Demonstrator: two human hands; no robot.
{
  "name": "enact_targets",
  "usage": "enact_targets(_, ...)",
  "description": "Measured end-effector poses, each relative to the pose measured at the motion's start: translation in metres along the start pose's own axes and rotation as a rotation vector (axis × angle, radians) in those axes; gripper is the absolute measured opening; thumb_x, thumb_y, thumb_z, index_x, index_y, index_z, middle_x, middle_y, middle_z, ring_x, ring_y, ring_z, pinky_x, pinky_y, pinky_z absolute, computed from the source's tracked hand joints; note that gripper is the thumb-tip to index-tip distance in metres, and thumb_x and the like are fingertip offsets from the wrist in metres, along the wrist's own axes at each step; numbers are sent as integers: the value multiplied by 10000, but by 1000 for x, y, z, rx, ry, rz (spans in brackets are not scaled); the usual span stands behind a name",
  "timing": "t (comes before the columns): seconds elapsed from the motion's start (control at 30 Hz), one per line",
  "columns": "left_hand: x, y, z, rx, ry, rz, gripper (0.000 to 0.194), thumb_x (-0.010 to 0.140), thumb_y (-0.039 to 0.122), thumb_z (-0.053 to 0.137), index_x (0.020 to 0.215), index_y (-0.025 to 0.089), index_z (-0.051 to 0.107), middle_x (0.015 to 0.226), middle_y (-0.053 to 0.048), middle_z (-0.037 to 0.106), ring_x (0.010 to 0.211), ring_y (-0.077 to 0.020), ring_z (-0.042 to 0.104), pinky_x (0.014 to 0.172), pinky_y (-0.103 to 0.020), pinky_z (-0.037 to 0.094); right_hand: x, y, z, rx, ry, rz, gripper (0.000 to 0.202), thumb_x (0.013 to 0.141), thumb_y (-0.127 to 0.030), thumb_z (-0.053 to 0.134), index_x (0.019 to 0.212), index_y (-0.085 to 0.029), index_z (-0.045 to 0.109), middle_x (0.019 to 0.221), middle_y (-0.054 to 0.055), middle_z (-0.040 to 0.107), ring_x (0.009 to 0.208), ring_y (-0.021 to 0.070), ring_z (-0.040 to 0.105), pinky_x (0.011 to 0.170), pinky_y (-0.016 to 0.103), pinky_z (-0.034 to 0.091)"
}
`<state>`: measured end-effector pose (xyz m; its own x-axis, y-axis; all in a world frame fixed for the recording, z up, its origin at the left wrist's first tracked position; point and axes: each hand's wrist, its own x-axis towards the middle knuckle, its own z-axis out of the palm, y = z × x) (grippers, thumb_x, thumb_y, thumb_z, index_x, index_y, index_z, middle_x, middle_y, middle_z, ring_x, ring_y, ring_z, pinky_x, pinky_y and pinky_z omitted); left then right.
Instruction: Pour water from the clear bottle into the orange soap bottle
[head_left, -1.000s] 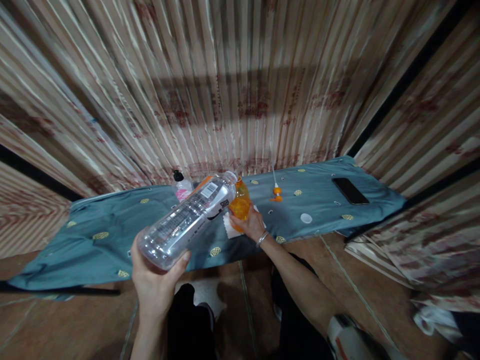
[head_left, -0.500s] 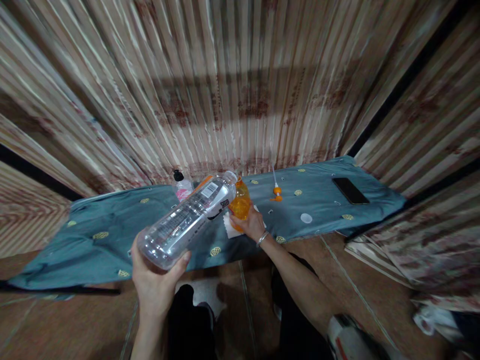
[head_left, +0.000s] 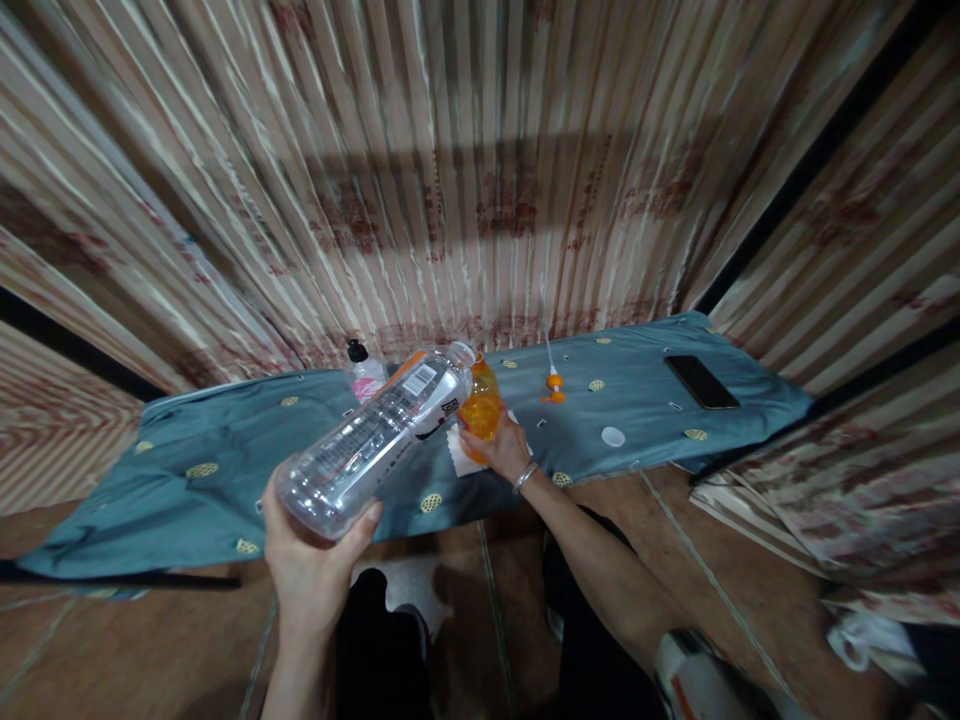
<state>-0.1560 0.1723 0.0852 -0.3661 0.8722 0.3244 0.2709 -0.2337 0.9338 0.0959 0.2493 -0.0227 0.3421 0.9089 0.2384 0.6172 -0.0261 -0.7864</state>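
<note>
My left hand is closed round the base of a large clear plastic bottle, which tilts with its neck up to the right. Its mouth meets or overlaps the top of an orange translucent bottle; whether they touch I cannot tell. My right hand, with a bracelet at the wrist, grips the orange bottle over a white sheet. An orange pump head with a clear tube lies to the right. Behind the clear bottle stands a small bottle with a black cap and pink print.
A teal patterned cloth covers the narrow table. On its right lie a black phone and a round whitish disc. Striped curtains hang behind and at both sides, with dark poles at the corners.
</note>
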Motion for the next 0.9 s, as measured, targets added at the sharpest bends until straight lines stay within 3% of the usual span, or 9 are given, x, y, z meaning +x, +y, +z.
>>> enact_targets(0.17,0,7,2,1,11,-1,982,452,473,968,1305,173,584,1298,-175,651,1212,-408,656,1132,-705,491,0,-1,1,11,12,7,639,773,-435,864,1327,-225,625,1125,90,834,1053,325,819,923,449,671)
enact_targets(0.47,0,-2,0,-12,-15,1,1016,483,509,982,1362,200,577,1333,-149,649,1218,-380,682,1133,-648,526,0,-6,-3,34,-15,36,636,768,-419,873,1316,-214,623,1145,106,826,1087,331,815,964,456,661)
enact_targets(0.73,0,6,3,-11,6,-8,1000,449,474,962,1317,184,560,1321,-181,639,1220,-424,669,1126,-735,488,-1,-7,-5,53,-22,24,685,775,-403,846,1383,-211,598,1197,106,826,1114,331,808,987,483,656)
enact_targets(0.9,-1,1,2,-21,-6,-11,1028,470,484,967,1359,171,557,1367,-203,628,1247,-429,663,1131,-727,486,-1,-8,-6,68,-27,15,674,778,-385,837,1384,-209,600,1215,113,819,1134,332,801,1001,477,647)
